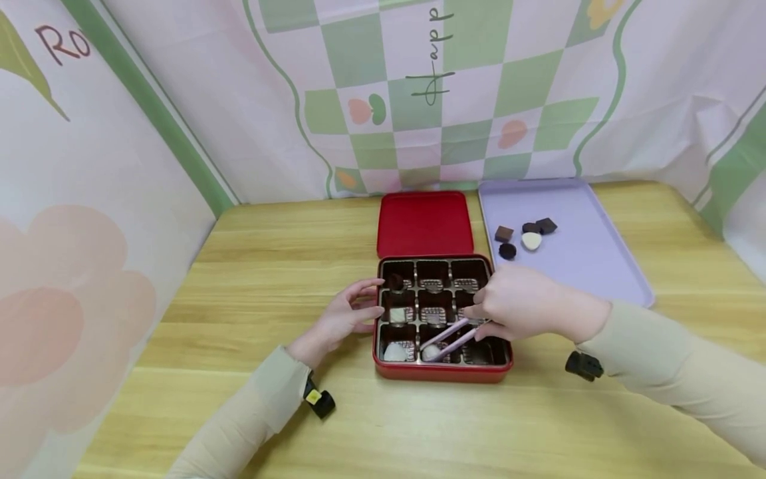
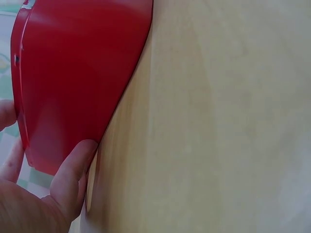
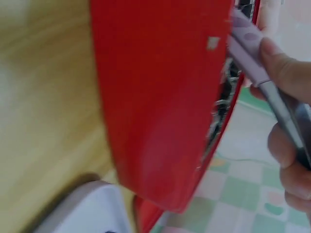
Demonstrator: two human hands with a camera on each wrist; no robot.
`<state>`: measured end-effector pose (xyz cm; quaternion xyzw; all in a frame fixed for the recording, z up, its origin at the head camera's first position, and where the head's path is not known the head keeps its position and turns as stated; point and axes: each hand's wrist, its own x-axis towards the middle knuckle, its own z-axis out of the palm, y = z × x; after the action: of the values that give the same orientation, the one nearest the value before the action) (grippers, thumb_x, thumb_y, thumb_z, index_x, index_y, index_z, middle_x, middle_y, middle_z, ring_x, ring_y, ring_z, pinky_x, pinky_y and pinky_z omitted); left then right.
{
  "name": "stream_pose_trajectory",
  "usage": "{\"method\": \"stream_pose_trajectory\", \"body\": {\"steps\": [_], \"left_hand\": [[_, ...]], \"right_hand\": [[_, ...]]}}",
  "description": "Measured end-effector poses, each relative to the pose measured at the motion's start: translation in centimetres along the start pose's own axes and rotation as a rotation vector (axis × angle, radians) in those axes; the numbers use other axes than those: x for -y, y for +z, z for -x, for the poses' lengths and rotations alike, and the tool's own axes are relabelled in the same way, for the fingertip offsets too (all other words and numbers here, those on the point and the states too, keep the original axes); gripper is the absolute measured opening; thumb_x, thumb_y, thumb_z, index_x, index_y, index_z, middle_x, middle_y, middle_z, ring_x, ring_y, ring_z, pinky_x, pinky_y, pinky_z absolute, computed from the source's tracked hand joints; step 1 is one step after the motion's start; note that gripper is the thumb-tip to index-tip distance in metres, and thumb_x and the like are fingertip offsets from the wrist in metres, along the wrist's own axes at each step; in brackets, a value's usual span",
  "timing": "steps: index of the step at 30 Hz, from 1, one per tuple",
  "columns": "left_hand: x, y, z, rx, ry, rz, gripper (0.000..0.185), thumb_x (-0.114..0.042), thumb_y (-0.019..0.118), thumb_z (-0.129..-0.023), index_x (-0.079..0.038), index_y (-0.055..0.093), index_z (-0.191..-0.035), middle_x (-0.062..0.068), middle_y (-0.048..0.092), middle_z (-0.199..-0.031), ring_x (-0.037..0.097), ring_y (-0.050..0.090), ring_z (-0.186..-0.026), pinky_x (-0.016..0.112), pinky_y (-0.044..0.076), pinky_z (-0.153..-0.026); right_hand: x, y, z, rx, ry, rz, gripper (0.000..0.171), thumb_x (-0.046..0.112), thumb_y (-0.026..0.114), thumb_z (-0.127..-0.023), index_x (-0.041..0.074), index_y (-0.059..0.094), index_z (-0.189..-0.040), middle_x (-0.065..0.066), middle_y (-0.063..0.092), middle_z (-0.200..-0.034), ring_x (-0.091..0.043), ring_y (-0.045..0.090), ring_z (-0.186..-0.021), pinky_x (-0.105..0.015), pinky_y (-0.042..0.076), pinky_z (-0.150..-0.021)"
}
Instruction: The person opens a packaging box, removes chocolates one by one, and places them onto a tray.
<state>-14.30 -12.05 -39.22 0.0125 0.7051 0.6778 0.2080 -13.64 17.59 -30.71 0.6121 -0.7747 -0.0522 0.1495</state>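
Pastel checked cloth hangs behind my wooden worktop (image 1: 269, 266). From the head view, a red tin (image 1: 441, 372) with nine compartments sits in front of me, its red lid (image 1: 425, 223) lying flat just behind it. My left hand (image 1: 344, 316) rests against the tin's left wall, fingers relaxed and nearly straight, gripping nothing. My right hand (image 1: 517, 303) hovers over the tin's right side and pinches pink tongs (image 1: 449, 338), whose tips reach into the front middle compartment, at a pale chocolate (image 1: 429, 351). Another pale piece (image 1: 395, 351) lies in the front left compartment, a small light one (image 1: 397, 314) in the middle left, and a dark one (image 1: 395, 282) in the back left. To the right, a lilac tray (image 1: 598, 253) carries four more chocolates (image 1: 526, 236), well apart from my hands.

My left wrist view shows only the tin's red outer wall (image 2: 77, 73) with my thumb (image 2: 73, 174) pressed against it on the worktop (the compartments are hidden from here).

My right wrist view, blurred, shows the tin's red side (image 3: 160, 97) filling the frame and blocking the inside; my fingers (image 3: 286, 73) are curled around the tongs (image 3: 252, 53) at the rim, with a corner of the tray (image 3: 82, 208) below.
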Motion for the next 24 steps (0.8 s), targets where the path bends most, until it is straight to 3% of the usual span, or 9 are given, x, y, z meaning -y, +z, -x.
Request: {"method": "stream_pose_trajectory", "body": {"steps": [7, 12, 15, 18, 24], "left_hand": [[0.2, -0.1, 0.0, -0.005, -0.003, 0.002, 0.054, 0.001, 0.061, -0.087, -0.016, 0.048, -0.137, 0.015, 0.045, -0.137, 0.029, 0.049, -0.119, 0.038, 0.059, -0.077], [0.3, -0.3, 0.0, 0.001, 0.01, -0.004, 0.054, 0.001, 0.061, -0.087, -0.014, 0.048, -0.137, 0.017, 0.045, -0.136, 0.029, 0.05, -0.118, 0.037, 0.06, -0.076], [0.2, -0.4, 0.0, 0.005, 0.018, -0.003, 0.054, 0.001, 0.06, -0.087, -0.012, 0.047, -0.138, 0.018, 0.046, -0.136, 0.028, 0.051, -0.116, 0.037, 0.06, -0.076], [0.0, -0.5, 0.0, 0.012, 0.019, 0.004, 0.055, 0.002, 0.06, -0.087, -0.012, 0.046, -0.138, 0.018, 0.046, -0.135, 0.027, 0.053, -0.113, 0.037, 0.06, -0.076], [0.0, -0.5, 0.1, 0.022, 0.018, 0.015, 0.055, 0.003, 0.059, -0.087, -0.01, 0.045, -0.138, 0.019, 0.046, -0.135, 0.025, 0.054, -0.111, 0.037, 0.06, -0.076]], "right_hand": [[-0.6, 1.5, 0.8, -0.105, -0.017, -0.094, 0.027, 0.036, 0.078, -0.073, 0.014, 0.075, -0.09, 0.01, 0.063, -0.064, 0.0, 0.051, -0.046, -0.014, 0.037, -0.04], [-1.0, 2.5, 1.7, -0.241, -0.058, -0.148, 0.031, 0.041, 0.064, -0.087, 0.012, 0.075, -0.088, 0.012, 0.057, -0.06, 0.003, 0.041, -0.045, -0.008, 0.027, -0.04], [-1.0, 3.2, 2.5, -0.312, -0.026, -0.243, 0.039, 0.042, 0.057, -0.092, 0.008, 0.075, -0.087, 0.008, 0.062, -0.061, 0.005, 0.042, -0.046, -0.005, 0.028, -0.042], [-1.0, 3.7, 3.2, -0.349, 0.05, -0.33, 0.038, 0.04, 0.06, -0.091, 0.005, 0.075, -0.088, 0.005, 0.066, -0.064, 0.006, 0.043, -0.046, -0.003, 0.03, -0.043], [-1.4, 3.9, 3.9, -0.402, 0.143, -0.31, 0.041, 0.042, 0.06, -0.09, 0.003, 0.075, -0.089, -0.002, 0.072, -0.071, -0.003, 0.057, -0.048, -0.01, 0.046, -0.046]]}}
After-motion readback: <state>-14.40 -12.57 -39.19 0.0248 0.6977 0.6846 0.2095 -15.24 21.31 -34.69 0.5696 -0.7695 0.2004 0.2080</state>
